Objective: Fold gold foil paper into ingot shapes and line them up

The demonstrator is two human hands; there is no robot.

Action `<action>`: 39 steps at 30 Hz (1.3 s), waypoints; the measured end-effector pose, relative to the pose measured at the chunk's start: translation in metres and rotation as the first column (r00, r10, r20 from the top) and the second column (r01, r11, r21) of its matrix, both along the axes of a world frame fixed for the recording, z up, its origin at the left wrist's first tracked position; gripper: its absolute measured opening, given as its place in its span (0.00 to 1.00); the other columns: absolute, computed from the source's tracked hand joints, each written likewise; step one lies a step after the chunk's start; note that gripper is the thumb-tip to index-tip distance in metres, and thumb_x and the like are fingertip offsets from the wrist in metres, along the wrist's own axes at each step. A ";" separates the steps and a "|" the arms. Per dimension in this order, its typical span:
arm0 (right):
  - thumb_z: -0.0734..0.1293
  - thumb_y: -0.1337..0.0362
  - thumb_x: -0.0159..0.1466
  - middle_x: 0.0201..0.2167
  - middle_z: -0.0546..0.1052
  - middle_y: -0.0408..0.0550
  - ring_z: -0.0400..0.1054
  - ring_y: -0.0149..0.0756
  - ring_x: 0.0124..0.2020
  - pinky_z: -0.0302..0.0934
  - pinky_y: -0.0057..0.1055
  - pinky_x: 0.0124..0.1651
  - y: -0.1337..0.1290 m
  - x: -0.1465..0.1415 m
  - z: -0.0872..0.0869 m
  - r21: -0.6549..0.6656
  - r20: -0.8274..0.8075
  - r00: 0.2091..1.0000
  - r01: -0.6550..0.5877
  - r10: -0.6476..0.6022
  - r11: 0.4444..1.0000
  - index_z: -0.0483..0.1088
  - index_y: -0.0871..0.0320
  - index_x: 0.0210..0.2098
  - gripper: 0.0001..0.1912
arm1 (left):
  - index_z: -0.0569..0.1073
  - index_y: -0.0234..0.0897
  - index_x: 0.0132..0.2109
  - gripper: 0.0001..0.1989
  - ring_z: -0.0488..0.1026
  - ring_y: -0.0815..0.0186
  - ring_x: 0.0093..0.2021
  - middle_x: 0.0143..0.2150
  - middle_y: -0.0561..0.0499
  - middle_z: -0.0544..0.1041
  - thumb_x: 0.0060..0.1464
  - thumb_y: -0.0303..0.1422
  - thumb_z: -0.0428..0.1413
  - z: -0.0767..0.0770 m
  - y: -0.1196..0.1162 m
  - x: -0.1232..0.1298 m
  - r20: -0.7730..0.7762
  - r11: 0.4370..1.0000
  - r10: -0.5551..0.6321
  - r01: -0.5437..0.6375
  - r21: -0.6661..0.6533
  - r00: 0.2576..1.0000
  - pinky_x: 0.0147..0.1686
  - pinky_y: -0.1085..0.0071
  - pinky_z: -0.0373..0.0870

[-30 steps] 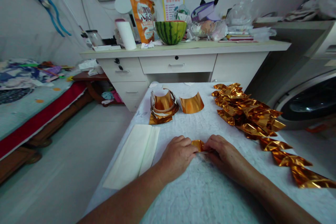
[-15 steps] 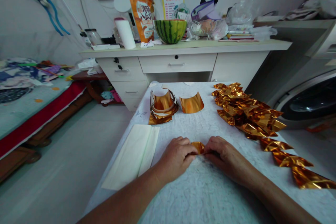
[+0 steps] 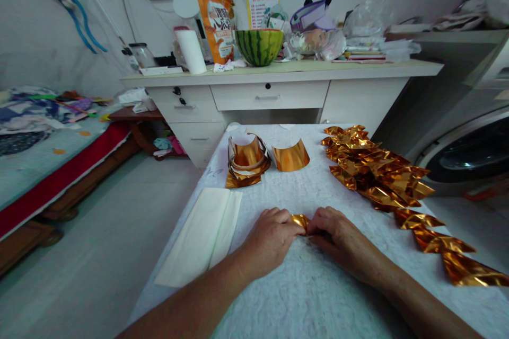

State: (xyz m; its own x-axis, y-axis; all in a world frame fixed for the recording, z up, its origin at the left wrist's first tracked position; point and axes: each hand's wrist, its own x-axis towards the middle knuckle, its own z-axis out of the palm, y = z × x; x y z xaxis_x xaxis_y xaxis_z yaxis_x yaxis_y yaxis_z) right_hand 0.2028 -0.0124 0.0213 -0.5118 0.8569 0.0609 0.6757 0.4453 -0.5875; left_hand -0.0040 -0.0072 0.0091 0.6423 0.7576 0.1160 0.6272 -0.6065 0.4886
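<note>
Between my two hands is a small piece of gold foil paper (image 3: 300, 220), mostly covered by fingers. My left hand (image 3: 274, 233) pinches its left end, thumb pressed against the fingers. The right end is pinched by my right hand (image 3: 331, 230), whose fingertips are partly hidden. Beyond them lie a curved sheet of gold foil (image 3: 291, 156) and a curled stack of gold foil sheets (image 3: 245, 161). To the right spreads a pile of folded gold foil pieces (image 3: 369, 169), trailing toward the near edge.
A pale folded paper sheet (image 3: 201, 238) lies on the left of the cloth-covered table (image 3: 318, 291). Behind stands a white desk (image 3: 278, 71) with a watermelon half (image 3: 259, 47) and an orange pouch (image 3: 218, 26). A washing machine (image 3: 469, 143) is at right, a bed (image 3: 47, 164) at left.
My left hand has shifted slightly right, closer to the right hand, and less of the foil between them shows. The other things lie as before.
</note>
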 end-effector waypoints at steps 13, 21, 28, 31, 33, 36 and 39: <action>0.64 0.70 0.65 0.30 0.73 0.44 0.66 0.35 0.35 0.56 0.32 0.40 0.001 0.001 -0.001 -0.028 -0.015 0.999 0.030 -0.031 0.999 0.72 0.56 0.30 0.08 | 0.75 0.43 0.45 0.11 0.68 0.62 0.42 0.37 0.52 0.72 0.61 0.25 0.51 0.004 0.000 -0.002 0.052 0.998 0.005 -0.002 -0.063 0.999 0.43 0.66 0.62; 0.62 0.68 0.66 0.29 0.73 0.45 0.66 0.36 0.33 0.57 0.32 0.36 0.003 -0.001 0.000 -0.015 0.053 0.992 0.114 -0.113 0.993 0.70 0.58 0.29 0.09 | 0.70 0.37 0.34 0.03 0.68 0.67 0.32 0.29 0.56 0.71 0.54 0.25 0.56 0.003 0.003 -0.004 0.119 0.957 0.242 -0.217 -0.193 0.963 0.34 0.72 0.60; 0.62 0.63 0.67 0.30 0.74 0.48 0.66 0.39 0.34 0.56 0.33 0.37 0.004 0.000 -0.006 0.014 0.142 0.976 0.163 -0.163 0.987 0.70 0.58 0.30 0.11 | 0.71 0.37 0.30 0.08 0.70 0.65 0.35 0.31 0.53 0.73 0.58 0.31 0.56 0.005 0.003 -0.003 -0.034 0.955 0.271 -0.273 -0.113 0.962 0.35 0.71 0.59; 0.62 0.63 0.68 0.30 0.74 0.48 0.66 0.39 0.33 0.56 0.33 0.37 0.005 -0.002 -0.006 0.039 0.176 0.969 0.168 -0.172 0.985 0.71 0.58 0.30 0.11 | 0.72 0.37 0.32 0.08 0.71 0.64 0.37 0.32 0.52 0.74 0.60 0.32 0.54 0.008 0.003 -0.001 -0.098 0.957 0.268 -0.277 -0.087 0.958 0.37 0.69 0.60; 0.62 0.64 0.68 0.29 0.75 0.48 0.67 0.39 0.33 0.55 0.33 0.37 0.006 -0.004 -0.007 0.050 0.196 0.963 0.177 -0.184 0.983 0.71 0.58 0.30 0.12 | 0.72 0.37 0.33 0.08 0.71 0.63 0.38 0.33 0.51 0.75 0.61 0.32 0.54 0.009 0.003 0.000 -0.130 0.959 0.266 -0.276 -0.066 0.955 0.38 0.69 0.61; 0.61 0.64 0.68 0.29 0.75 0.48 0.67 0.38 0.33 0.55 0.33 0.37 0.007 -0.007 -0.009 0.072 0.223 0.953 0.193 -0.205 0.978 0.71 0.58 0.29 0.12 | 0.72 0.37 0.34 0.08 0.72 0.62 0.38 0.34 0.51 0.75 0.61 0.32 0.53 0.007 0.002 0.001 -0.162 0.958 0.276 -0.285 -0.037 0.947 0.38 0.68 0.61; 0.60 0.64 0.68 0.28 0.75 0.47 0.67 0.38 0.32 0.55 0.33 0.37 0.007 -0.007 -0.011 0.093 0.237 0.944 0.214 -0.230 0.972 0.71 0.57 0.28 0.13 | 0.71 0.37 0.34 0.07 0.72 0.62 0.38 0.34 0.51 0.76 0.61 0.33 0.53 0.006 0.001 0.000 -0.172 0.949 0.306 -0.314 -0.022 0.936 0.38 0.68 0.62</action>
State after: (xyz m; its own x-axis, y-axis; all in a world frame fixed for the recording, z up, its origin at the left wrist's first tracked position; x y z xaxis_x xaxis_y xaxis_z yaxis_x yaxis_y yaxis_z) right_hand 0.1957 -0.0056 0.0101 -0.3150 0.9489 0.0174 0.8811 0.2992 -0.3662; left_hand -0.0036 -0.0061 0.0152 0.3813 0.9243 -0.0134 0.8546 -0.3470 0.3864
